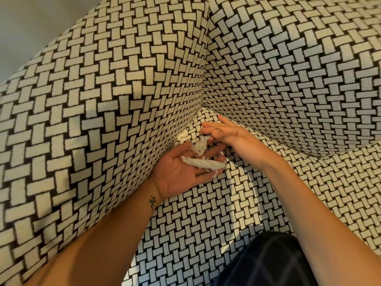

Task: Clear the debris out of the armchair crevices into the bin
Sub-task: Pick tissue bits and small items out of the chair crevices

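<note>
The armchair (115,112) is covered in a black-and-white basket-weave fabric. My left hand (179,174) lies palm up on the seat against the left armrest, fingers straight. A long white tissue scrap (203,163) rests across those fingers. My right hand (228,135) reaches in from the right above the left fingertips and pinches the top of a second tissue scrap (200,146), which hangs down onto my left fingers. Another white scrap (182,136) sticks out of the crevice between armrest and seat, just beyond my left fingertips.
The backrest (292,79) rises on the right and meets the armrest in a deep corner seam (203,93). The seat cushion (198,228) runs toward me. A dark checked garment (268,263) covers the lower right. A plain grey surface (31,19) shows at the upper left. No bin is in view.
</note>
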`<state>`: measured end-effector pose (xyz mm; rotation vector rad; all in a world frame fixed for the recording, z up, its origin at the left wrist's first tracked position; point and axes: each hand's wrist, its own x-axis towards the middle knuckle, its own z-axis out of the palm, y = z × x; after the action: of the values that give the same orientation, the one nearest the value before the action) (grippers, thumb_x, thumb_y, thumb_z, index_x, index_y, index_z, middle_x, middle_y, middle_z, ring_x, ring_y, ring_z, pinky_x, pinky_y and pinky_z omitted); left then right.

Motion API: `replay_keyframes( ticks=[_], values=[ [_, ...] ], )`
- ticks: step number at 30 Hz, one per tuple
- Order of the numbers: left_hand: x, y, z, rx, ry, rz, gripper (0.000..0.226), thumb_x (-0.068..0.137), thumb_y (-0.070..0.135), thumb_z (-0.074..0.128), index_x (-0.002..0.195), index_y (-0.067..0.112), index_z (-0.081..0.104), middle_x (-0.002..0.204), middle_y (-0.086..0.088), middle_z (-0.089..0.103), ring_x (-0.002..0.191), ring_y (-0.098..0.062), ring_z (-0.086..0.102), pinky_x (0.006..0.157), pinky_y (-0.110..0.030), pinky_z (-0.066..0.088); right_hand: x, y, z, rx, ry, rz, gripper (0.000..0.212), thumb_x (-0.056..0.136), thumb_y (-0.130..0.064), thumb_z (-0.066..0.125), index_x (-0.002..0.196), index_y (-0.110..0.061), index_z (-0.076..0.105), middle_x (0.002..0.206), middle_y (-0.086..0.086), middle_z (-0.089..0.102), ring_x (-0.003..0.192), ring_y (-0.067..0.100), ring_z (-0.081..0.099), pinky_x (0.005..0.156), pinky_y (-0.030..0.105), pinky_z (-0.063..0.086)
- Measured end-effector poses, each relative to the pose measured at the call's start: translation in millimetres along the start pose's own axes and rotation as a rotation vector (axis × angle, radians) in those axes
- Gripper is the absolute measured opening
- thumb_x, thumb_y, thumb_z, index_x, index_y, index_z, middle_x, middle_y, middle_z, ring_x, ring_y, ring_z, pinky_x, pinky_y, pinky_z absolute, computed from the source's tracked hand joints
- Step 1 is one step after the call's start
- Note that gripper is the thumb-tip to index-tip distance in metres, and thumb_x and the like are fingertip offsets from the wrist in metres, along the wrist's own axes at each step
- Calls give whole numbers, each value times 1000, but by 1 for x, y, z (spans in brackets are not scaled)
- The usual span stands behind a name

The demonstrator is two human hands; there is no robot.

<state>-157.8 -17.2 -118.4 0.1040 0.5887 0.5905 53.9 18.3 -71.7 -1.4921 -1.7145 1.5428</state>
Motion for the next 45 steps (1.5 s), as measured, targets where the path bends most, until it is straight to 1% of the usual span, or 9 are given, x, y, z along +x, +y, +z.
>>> replay_keyframes(
  ticks=[4, 9, 16, 22, 27, 31, 34, 38, 45],
  values=[
    [1, -1, 4, -69, -32, -4, 54, 104, 41, 41, 146, 9, 52, 153, -17, 49, 142, -39, 46, 116, -51, 34, 3, 6, 5, 43, 97, -25, 28, 106, -33, 49, 122, -33, 72, 141, -25, 56, 149, -3, 20, 127, 41, 7],
    [-1, -2, 5, -124, -62, -21, 50, 104, 42, 41, 133, 7, 63, 148, -19, 54, 139, -40, 49, 116, -55, 35, 10, 7, 12, -45, 127, -36, 28, 105, -34, 50, 127, -33, 69, 143, -26, 53, 149, 0, 18, 127, 42, 7],
    [-7, -4, 9, -153, -94, -7, 26, 99, 6, 55, 121, 2, 69, 137, -23, 61, 132, -42, 55, 113, -64, 37, 6, 11, 26, -490, 204, -136, 44, 106, -26, 49, 148, -36, 47, 160, -17, 33, 151, 12, 13, 123, 46, 0],
    [-12, -6, 16, -191, -20, 51, 35, 90, -16, 52, 120, -7, 67, 135, -27, 61, 124, -43, 60, 106, -58, 48, 5, 15, 29, -688, 119, -142, 74, 86, -42, 39, 159, -35, 27, 168, -13, 12, 155, 14, -1, 123, 41, -6],
    [-21, -9, 22, -169, 33, 98, 57, 73, -26, 65, 127, -11, 63, 135, -27, 61, 121, -45, 63, 97, -57, 55, 1, 13, 30, -634, 133, -143, 67, 97, -35, 50, 159, -34, 25, 168, -13, 11, 155, 12, -4, 122, 38, -11],
    [-34, -12, 27, -218, 41, 109, 57, 70, -19, 76, 125, -10, 66, 137, -23, 62, 119, -40, 66, 100, -54, 54, -3, -1, 31, -516, 151, -60, 70, 98, -32, 57, 159, -35, 24, 167, -14, 17, 154, 10, 0, 126, 43, -5],
    [-46, -20, 22, -228, 70, 124, 50, 76, -7, 79, 125, -9, 67, 139, -20, 62, 124, -36, 61, 105, -52, 47, 5, -12, 34, -628, 157, 15, 70, 96, -47, 55, 158, -39, 24, 164, -9, 22, 150, 20, 8, 123, 46, 3],
    [-60, -26, 16, -311, 70, 75, 46, 96, 20, 50, 125, -14, 64, 143, -26, 57, 123, -42, 61, 103, -56, 45, 25, -30, 43, -882, 134, 121, 79, 89, -71, 46, 157, -36, 25, 151, 1, 25, 139, 31, 19, 117, 54, 16],
    [-43, -18, 8, -311, 84, -15, 63, 102, 37, 46, 140, -13, 49, 147, -33, 49, 136, -44, 46, 107, -58, 43, 53, -44, 46, -1049, 66, 207, 94, 82, -84, 44, 156, -28, 30, 164, 13, 9, 151, 40, 5, 119, 63, 9]
  ],
)
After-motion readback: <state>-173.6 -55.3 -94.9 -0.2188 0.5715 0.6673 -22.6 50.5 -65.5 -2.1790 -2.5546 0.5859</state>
